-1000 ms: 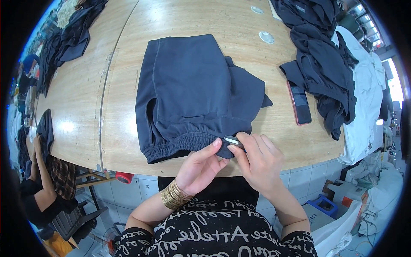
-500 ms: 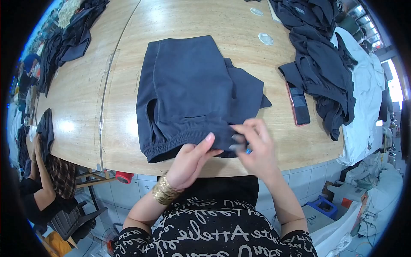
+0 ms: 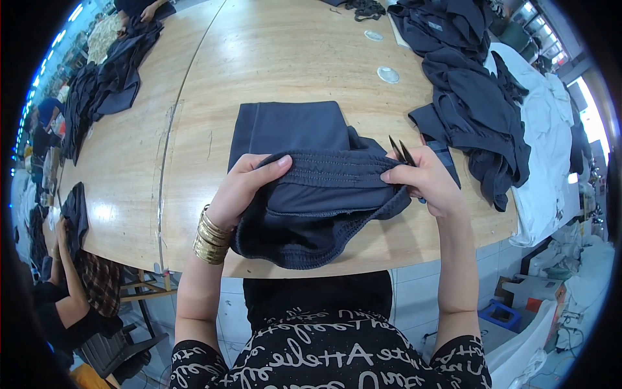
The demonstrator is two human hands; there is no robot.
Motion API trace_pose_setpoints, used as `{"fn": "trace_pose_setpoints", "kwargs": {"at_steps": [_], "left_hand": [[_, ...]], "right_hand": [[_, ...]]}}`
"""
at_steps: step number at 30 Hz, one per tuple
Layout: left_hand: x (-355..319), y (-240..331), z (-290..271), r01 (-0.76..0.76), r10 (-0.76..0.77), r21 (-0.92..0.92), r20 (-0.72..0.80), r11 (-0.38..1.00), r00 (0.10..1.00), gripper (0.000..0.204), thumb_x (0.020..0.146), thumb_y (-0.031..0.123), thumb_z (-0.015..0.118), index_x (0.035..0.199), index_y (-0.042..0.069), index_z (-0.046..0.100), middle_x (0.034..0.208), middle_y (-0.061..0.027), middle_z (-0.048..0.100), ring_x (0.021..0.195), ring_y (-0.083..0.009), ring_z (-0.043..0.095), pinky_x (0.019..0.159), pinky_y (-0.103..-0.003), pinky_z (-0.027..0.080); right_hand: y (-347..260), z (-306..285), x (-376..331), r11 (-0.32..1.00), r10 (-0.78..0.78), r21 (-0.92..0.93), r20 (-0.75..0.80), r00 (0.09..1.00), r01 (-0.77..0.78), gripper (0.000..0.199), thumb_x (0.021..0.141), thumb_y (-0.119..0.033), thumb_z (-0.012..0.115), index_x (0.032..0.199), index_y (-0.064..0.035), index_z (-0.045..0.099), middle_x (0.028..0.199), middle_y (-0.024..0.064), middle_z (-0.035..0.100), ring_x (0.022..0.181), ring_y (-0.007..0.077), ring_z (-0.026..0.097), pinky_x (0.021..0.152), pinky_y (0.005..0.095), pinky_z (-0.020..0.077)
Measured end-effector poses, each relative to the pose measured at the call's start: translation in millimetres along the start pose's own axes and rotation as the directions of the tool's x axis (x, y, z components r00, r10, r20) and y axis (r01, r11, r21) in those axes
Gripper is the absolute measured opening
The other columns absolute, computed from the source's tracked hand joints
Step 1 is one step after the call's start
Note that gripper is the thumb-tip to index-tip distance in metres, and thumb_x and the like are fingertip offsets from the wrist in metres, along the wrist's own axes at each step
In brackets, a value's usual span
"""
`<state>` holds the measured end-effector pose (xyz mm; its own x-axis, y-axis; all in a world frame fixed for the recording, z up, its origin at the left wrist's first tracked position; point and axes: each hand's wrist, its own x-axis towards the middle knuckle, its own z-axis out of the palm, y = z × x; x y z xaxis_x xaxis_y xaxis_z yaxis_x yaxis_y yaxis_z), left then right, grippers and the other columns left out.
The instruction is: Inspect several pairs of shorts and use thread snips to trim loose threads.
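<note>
Both hands have lifted since a moment ago: the waistband that lay flat on the table edge is now raised and stretched between them, at the centre of the frame.

From the head view, the left hand (image 3: 245, 188) grips the left end of the dark navy shorts (image 3: 311, 194) at the elastic waistband, thumb on top and fingers tucked inside. The right hand (image 3: 424, 181) pinches the waistband's right end and also clutches small black thread snips (image 3: 402, 152), blades pointing up. The legs of the shorts lie on the wooden table (image 3: 194, 149) just behind. Gold bangles (image 3: 210, 236) circle the left wrist. A heap of dark garments (image 3: 473, 97) fills the upper right. Another person (image 3: 65, 285) works at lower left.
</note>
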<state>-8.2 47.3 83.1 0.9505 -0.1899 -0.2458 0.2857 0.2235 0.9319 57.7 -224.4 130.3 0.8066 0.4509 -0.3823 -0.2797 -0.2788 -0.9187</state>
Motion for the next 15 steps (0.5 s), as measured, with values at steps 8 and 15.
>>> {"fn": "trace_pose_setpoints", "kwargs": {"at_steps": [8, 15], "left_hand": [[-3.4, 4.3, 3.5, -0.033, 0.033, 0.021, -0.030, 0.999, 0.999, 0.039, 0.091, 0.031, 0.058, 0.103, -0.005, 0.065, 0.091, -0.0072, 0.068, 0.080, -0.0089, 0.061, 0.076, -0.021, 0.047], [-9.1, 6.7, 3.3, -0.033, 0.033, 0.003, -0.003, 0.999, 0.999, 0.037, 0.092, 0.030, 0.057, 0.101, -0.005, 0.065, 0.091, -0.0069, 0.068, 0.081, -0.0096, 0.061, 0.077, -0.022, 0.047]], "right_hand": [[-3.9, 0.3, -0.3, 0.998, -0.033, 0.047, -0.014, 0.999, 0.034, 0.007, 0.070, -0.010, 0.064, 0.075, -0.0056, 0.064, 0.057, -0.0081, 0.047, 0.044, -0.0001, 0.033, 0.041, 0.0172, 0.0212], [-7.0, 2.5, -2.3, 0.997, -0.048, 0.057, -0.013, 0.999, 0.048, 0.008, 0.069, -0.010, 0.064, 0.075, -0.0045, 0.065, 0.057, -0.0083, 0.046, 0.044, 0.0001, 0.032, 0.041, 0.0173, 0.0203]]}}
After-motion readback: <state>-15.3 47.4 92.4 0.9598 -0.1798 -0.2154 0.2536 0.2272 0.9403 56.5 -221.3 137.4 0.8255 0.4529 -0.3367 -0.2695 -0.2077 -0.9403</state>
